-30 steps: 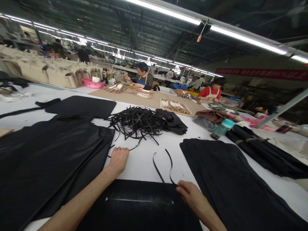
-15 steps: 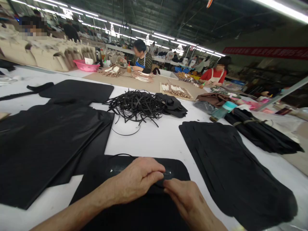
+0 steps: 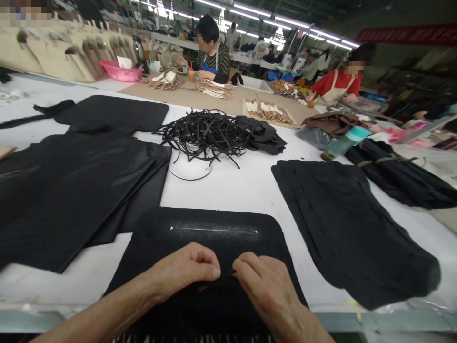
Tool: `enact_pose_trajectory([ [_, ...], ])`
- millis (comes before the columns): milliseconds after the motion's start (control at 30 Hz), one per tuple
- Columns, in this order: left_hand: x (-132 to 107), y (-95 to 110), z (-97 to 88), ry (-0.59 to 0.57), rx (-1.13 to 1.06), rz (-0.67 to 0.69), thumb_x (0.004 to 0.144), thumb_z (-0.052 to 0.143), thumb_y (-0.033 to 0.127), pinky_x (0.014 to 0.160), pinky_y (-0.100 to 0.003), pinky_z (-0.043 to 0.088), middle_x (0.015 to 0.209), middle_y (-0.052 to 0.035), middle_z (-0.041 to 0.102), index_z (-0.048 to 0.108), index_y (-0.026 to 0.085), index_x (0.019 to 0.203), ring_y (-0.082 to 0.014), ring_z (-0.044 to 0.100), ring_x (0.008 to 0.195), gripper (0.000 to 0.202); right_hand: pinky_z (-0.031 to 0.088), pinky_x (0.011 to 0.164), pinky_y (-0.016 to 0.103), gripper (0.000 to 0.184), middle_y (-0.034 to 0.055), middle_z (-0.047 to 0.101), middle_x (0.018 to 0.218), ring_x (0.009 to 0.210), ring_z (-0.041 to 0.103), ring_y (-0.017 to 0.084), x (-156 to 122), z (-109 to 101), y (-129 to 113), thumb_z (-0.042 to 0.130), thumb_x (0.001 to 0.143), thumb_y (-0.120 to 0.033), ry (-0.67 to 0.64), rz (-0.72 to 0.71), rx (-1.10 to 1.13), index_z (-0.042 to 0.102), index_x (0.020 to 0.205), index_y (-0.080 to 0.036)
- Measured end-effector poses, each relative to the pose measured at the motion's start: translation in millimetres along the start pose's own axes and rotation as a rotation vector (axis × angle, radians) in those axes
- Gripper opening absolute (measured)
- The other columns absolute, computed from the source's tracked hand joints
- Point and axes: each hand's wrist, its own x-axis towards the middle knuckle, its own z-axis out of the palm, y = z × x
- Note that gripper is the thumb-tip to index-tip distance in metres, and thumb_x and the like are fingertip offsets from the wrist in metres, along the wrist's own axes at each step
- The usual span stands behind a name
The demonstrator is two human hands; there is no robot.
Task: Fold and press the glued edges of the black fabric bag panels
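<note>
A black panel (image 3: 221, 243) with rounded far corners lies in front of me, marked by a pale line between two small white triangles. Over its near part, my left hand (image 3: 189, 267) is closed, thumb and forefinger pinched together. Just to its right, with a small gap between, my right hand (image 3: 262, 278) is closed in a pinch too. Between the fingertips a thin black strip (image 3: 233, 272) barely shows; most of it is lost against the black panel or hidden by my fingers.
Large black sheets (image 3: 71, 190) lie on the left, a stack of black pieces (image 3: 342, 219) on the right. Beyond the panel is a tangled heap of black strips (image 3: 207, 136). A bottle (image 3: 344, 143) lies near a tied black bundle (image 3: 403, 174). Co-workers sit across the table.
Both hands have come back toward me, off the pale line, which is now uncovered. The strip's loop beside my left hand no longer shows. My view has tilted down.
</note>
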Motion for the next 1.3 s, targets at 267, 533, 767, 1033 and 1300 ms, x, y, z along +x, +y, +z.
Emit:
enact_pose_trajectory([
  [267,4.4,-10.6,11.2,0.042,0.02,0.009,0.069,0.057,0.034,0.052,-0.023,0.031,0.051,0.0058,0.047,0.061,0.015,0.069,-0.01,0.042,0.049,0.019,0.034,0.051,0.026,0.016,0.0013,0.06,0.082,0.057,0.053,0.013,1.2,20.8,-5.6,0.042,0.087,-0.012,0.012,0.055,0.011,0.056,0.089,-0.02],
  [533,-0.4,-16.4,2.5,0.184,0.185,0.035,0.071,0.053,0.032,0.05,-0.022,0.028,0.052,0.0053,0.046,0.06,0.015,0.065,-0.0099,0.039,0.052,0.019,0.048,0.083,0.033,0.041,0.0056,0.059,0.116,0.096,0.06,0.021,-29.7,17.9,25.5,0.05,0.083,-0.021,-0.178,0.49,0.388,0.05,0.123,-0.025],
  [767,0.4,-19.5,5.6,0.097,0.189,-0.059,0.072,0.05,0.036,0.041,-0.022,0.023,0.048,0.0052,0.047,0.058,0.016,0.066,-0.0081,0.034,0.04,0.022,0.044,0.086,0.033,0.038,0.0028,0.063,0.11,0.1,0.056,0.023,-29.5,18.4,24.1,0.054,0.08,-0.034,-0.267,0.741,0.703,0.056,0.118,-0.029],
  [1033,-6.5,-23.9,-7.6,0.123,0.449,-0.031,0.073,0.045,0.03,0.048,-0.024,0.025,0.046,0.0052,0.041,0.053,0.017,0.054,-0.0108,0.037,0.047,0.024,0.039,0.057,0.022,0.027,-0.0034,0.056,0.063,0.06,0.055,0.013,-23.8,26.1,25.8,0.043,0.087,-0.034,-0.299,0.756,0.839,0.055,0.067,-0.021],
  [1300,-27.3,-51.6,-58.9,0.36,0.496,-0.083,0.077,0.043,0.042,0.049,-0.023,0.029,0.057,0.0027,0.051,0.055,0.018,0.063,-0.012,0.042,0.051,0.03,0.038,0.063,0.025,0.03,-0.0007,0.058,0.058,0.062,0.056,0.015,-41.3,38.8,71.4,0.04,0.084,-0.032,-0.231,0.839,0.762,0.054,0.061,-0.019],
])
